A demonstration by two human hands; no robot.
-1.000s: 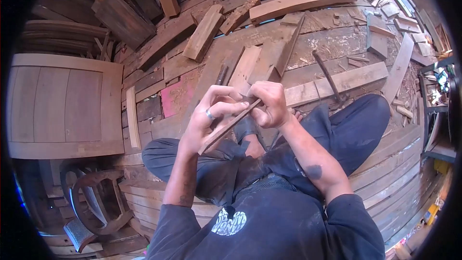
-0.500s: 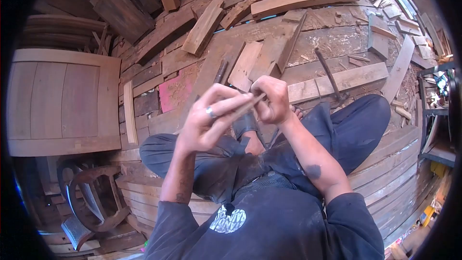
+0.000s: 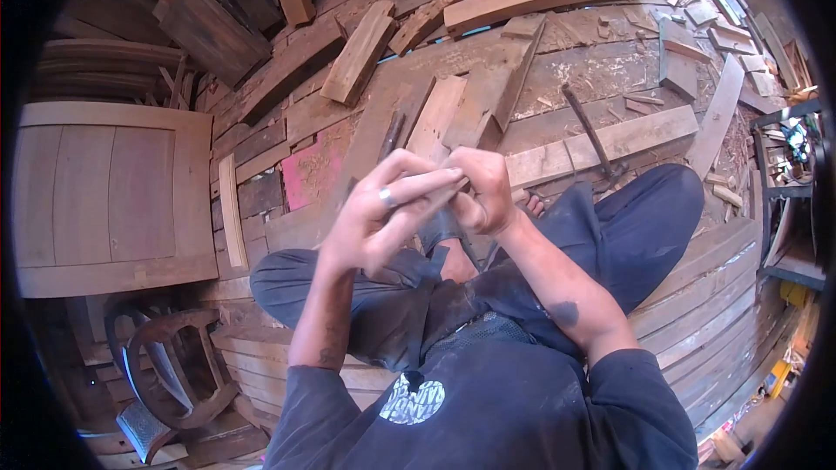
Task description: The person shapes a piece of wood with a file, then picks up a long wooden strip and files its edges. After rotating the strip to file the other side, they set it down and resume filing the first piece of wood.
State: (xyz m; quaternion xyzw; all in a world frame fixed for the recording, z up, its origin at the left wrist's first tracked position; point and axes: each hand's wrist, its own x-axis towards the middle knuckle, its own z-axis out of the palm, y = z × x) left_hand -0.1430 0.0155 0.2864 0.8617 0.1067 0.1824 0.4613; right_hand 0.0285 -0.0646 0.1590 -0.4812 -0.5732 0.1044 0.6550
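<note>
You've got the thin wood strip [image 3: 445, 201] left of the hammer [image 3: 589, 128], mostly hidden, left hand [image 3: 374, 213] and right hand [image 3: 484, 189] both pinching it, grips close together, seemingly so it can't twist.

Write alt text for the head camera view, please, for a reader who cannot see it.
A seated person holds a thin, mostly hidden piece of wood between left hand and right hand, above bent legs. A hammer-like tool lies across a pale board on the littered plank floor.
</note>
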